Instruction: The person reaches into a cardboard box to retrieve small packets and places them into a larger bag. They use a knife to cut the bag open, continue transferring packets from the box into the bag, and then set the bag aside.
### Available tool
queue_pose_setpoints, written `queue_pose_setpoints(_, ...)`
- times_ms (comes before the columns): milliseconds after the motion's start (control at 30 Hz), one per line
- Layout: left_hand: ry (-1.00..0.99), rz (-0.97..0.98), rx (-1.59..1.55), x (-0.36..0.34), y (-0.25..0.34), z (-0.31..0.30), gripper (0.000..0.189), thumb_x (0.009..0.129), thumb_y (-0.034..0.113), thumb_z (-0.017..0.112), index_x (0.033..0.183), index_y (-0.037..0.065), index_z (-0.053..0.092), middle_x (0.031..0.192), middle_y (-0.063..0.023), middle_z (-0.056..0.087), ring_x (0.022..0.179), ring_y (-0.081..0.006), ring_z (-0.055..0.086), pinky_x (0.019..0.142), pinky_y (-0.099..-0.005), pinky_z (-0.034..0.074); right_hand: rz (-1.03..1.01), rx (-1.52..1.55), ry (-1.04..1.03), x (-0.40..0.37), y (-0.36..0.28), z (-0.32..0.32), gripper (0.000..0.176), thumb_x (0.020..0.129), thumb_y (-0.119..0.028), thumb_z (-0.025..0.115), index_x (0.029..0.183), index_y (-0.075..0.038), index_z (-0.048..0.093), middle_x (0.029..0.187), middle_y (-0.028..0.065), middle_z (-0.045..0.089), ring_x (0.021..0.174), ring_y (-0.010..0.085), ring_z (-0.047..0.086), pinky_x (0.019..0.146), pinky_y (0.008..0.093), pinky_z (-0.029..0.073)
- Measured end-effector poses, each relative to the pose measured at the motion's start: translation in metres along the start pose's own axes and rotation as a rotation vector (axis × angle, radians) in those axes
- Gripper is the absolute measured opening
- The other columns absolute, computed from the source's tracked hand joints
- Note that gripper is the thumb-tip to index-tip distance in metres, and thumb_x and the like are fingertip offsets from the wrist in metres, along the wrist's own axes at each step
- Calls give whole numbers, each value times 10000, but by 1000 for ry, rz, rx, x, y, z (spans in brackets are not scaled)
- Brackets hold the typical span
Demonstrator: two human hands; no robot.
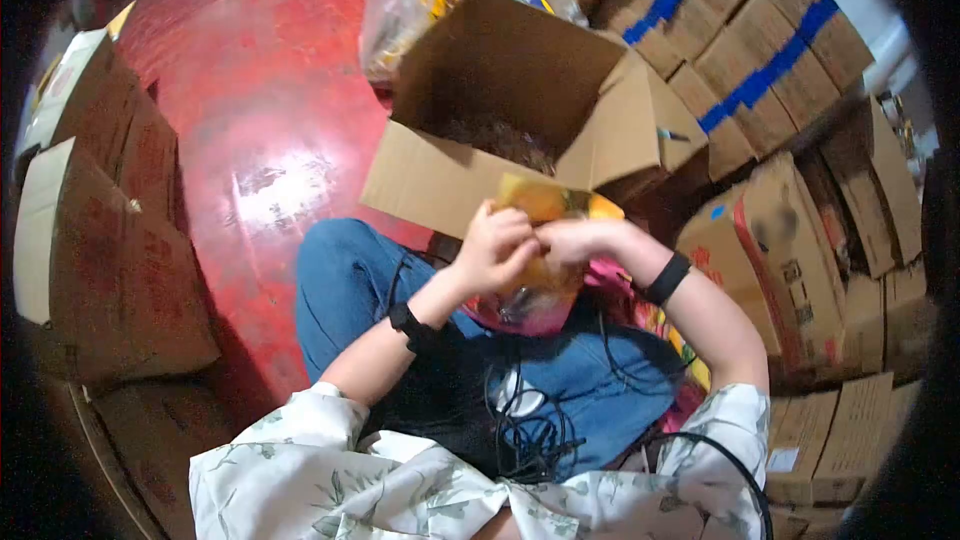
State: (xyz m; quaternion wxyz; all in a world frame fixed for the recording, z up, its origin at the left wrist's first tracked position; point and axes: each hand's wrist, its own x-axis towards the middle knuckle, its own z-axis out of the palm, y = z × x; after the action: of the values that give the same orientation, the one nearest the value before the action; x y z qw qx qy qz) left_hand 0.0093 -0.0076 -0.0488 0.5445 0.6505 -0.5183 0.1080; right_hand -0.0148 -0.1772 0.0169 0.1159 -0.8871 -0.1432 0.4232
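Both hands are up in front of me, just right of centre frame. My left hand (497, 246) has its fingers curled tight and pinches the upper part of a yellow-orange clear plastic packet (545, 203). My right hand (580, 238) is at 3 o'clock of the left, touching it, knuckles up and fingers closed on the same packet. I can't tell the exact finger placement because the hands overlap.

The packet is upright between the hands. Its top edge sticks out at 12 o'clock above my fingers, and its pinkish lower end hangs at 6 o'clock over my lap. It's off the floor and held by the hands only.

There's a black wristband (406, 321) on the left wrist and a black wristband (668, 278) on the right.

- 12 o'clock of the hands, just beyond the packet: an open brown cardboard box (500, 80), flaps out and tipped toward me, with dark contents low inside that are too blurred to identify.
- Further out at 12: a clear plastic bag with yellow items (420, 0), behind the box.
- 1 to 3 o'clock: stacked brown cartons with blue tape (765, 55), then more cartons down the right side.
- 9 o'clock, well apart: brown cartons along the left edge (100, 250).
- 10 to 11 o'clock: glossy red floor (260, 110).
- 6 o'clock: my blue jeans (345, 285), with tangled black cables (530, 430) lying on them, and floral white sleeves (330, 480) at the bottom of frame.
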Motion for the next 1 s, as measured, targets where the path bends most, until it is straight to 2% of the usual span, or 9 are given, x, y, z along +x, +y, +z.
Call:
queue_pose_setpoints(67,-11,44,7,1,4,-3,87,771,151,549,705,99,570,680,-58,489,706,-238,506,695,-363,322,-283,5,-141,33,36,31,307,710,-185,602,980,-39,595,976,177,619,935,288,575,793,375,447)
queue_pose_setpoints(167,-5,62,63,2,9,-3,93,772,160,551,690,125,580,668,-44,508,711,-231,525,686,-360,352,-312,5,114,26,19,30,285,711,-182,593,959,-41,599,969,177,618,909,301,581,771,383,452)
queue_pose_setpoints(267,-45,63,144,6,7,-6,92,779,168,557,700,131,587,681,-31,532,729,-217,543,693,-357,359,-293,60,368,-4,-9,36,264,713,-179,585,938,-43,603,961,177,617,883,315,586,750,390,456)
queue_pose_setpoints(333,25,21,63,8,4,0,53,775,151,582,732,120,590,690,-38,556,721,-220,557,715,-362,370,15,-282,207,-19,-23,25,194,735,-188,550,817,-32,631,842,197,622,773,336,610,682,421,485)
queue_pose_setpoints(433,15,-62,122,11,8,1,51,768,122,592,750,75,581,698,-74,568,697,-258,561,681,-363,397,5,-171,322,-43,-29,14,159,738,-125,538,848,-61,634,798,197,628,745,352,625,675,431,497)
queue_pose_setpoints(633,17,-104,9,13,3,-1,65,795,112,591,787,51,609,681,-91,560,652,-275,541,620,-369,406,-128,-3,766,-73,-5,6,232,686,11,564,915,-19,585,830,200,612,821,361,599,706,389,483)
queue_pose_setpoints(867,-188,-82,127,14,7,-3,132,797,190,608,760,64,619,683,-58,543,728,-235,515,736,-359,348,-191,132,1258,-93,17,-50,175,794,-107,573,955,-38,580,811,145,630,817,308,618,732,373,482)
queue_pose_setpoints(933,-244,-88,144,13,6,-4,146,793,208,616,760,66,621,690,-49,549,744,-232,516,757,-367,342,-99,-159,1456,-75,42,-78,274,795,-148,602,1040,-43,541,872,159,621,887,323,601,779,386,471)
queue_pose_setpoints(1000,-274,-91,196,12,10,-5,164,773,230,638,769,67,622,785,-43,577,841,-227,529,814,-388,332,66,-49,1309,-69,52,-92,656,721,-264,700,1276,-81,403,1247,238,426,1156,369,437,967,389,375)
